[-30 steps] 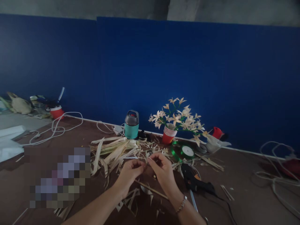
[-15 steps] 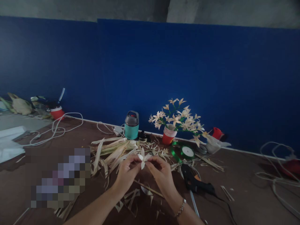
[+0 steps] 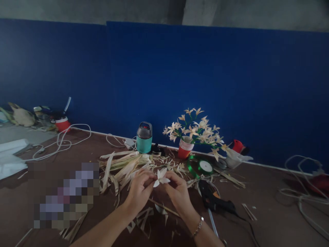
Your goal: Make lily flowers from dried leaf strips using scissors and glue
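Both my hands meet over the brown table (image 3: 267, 212), pinching a small pale leaf flower (image 3: 161, 177) between their fingertips. My left hand (image 3: 140, 192) closes on it from the left, my right hand (image 3: 178, 192), with a bracelet at the wrist, from the right. Its petals stick up above my fingers. Right behind lies a pile of dry leaf strips (image 3: 125, 166). A thin stick (image 3: 164, 207) lies on the table under my hands.
A black glue gun (image 3: 214, 200) with its cord lies right of my hands. Behind stand a green ribbon roll (image 3: 204, 166), a red cup of finished flowers (image 3: 185, 148) and a teal jar (image 3: 144, 137). White cables (image 3: 60, 140) lie at left and right. A blue wall runs behind.
The little flower has come up between my fingertips and turned, its petals now spread above my fingers. Both hands dropped slightly and stayed together.
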Demonstrator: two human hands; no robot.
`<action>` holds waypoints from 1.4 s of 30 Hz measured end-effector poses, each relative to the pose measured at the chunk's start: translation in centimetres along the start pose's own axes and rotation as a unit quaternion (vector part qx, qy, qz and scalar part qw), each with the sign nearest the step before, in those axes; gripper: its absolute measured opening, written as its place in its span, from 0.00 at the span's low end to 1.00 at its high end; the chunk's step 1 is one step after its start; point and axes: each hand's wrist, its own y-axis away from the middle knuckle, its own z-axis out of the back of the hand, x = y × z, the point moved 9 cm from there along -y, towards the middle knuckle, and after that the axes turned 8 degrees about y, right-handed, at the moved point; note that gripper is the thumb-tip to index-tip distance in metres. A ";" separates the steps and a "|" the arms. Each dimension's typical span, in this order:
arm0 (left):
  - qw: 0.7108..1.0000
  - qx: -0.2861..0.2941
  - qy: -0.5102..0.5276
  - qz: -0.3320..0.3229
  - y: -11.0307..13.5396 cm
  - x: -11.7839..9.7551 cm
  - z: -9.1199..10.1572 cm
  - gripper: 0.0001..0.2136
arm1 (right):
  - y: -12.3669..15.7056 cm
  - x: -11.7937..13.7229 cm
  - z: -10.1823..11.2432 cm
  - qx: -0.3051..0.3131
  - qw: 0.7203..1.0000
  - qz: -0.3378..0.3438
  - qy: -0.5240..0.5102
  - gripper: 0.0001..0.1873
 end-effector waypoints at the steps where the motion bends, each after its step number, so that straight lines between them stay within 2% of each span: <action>1: 1.000 0.000 -0.004 -0.001 0.0 0.0 0.0 0.04 | 0.0 0.0 0.0 -0.002 1.000 0.000 -0.006 0.05; 12: 1.000 0.014 -0.013 0.010 0.0 0.0 -0.1 0.03 | 0.1 0.3 -0.1 0.002 1.000 -0.009 -0.005 0.03; 23: 1.000 -0.010 0.019 0.021 -0.3 0.0 0.3 0.03 | 0.2 -0.4 -0.3 0.009 0.999 -0.030 -0.021 0.04; 26: 0.995 -0.020 0.064 0.072 -0.3 0.7 0.4 0.02 | 0.3 -1.2 -0.3 0.012 0.998 -0.060 -0.033 0.04; 28: 0.983 -0.020 0.117 0.142 0.0 1.6 0.1 0.02 | 0.4 -1.8 -0.3 0.009 0.994 -0.097 -0.051 0.08; 31: 0.938 -0.012 0.218 0.268 1.0 3.3 -1.1 0.08 | 0.6 -2.4 -0.1 0.005 0.986 -0.147 -0.084 0.11; 33: 0.909 -0.011 0.268 0.319 1.5 3.7 -1.7 0.10 | 0.8 -2.5 -0.1 0.005 0.978 -0.172 -0.116 0.12; 38: 0.875 -0.010 0.331 0.353 1.8 3.7 -2.2 0.11 | 0.7 -2.2 -0.2 0.012 0.974 -0.179 -0.140 0.13; 42: 0.869 -0.005 0.328 0.371 2.0 3.8 -2.3 0.12 | 0.6 -2.2 -0.4 0.024 0.977 -0.166 -0.129 0.15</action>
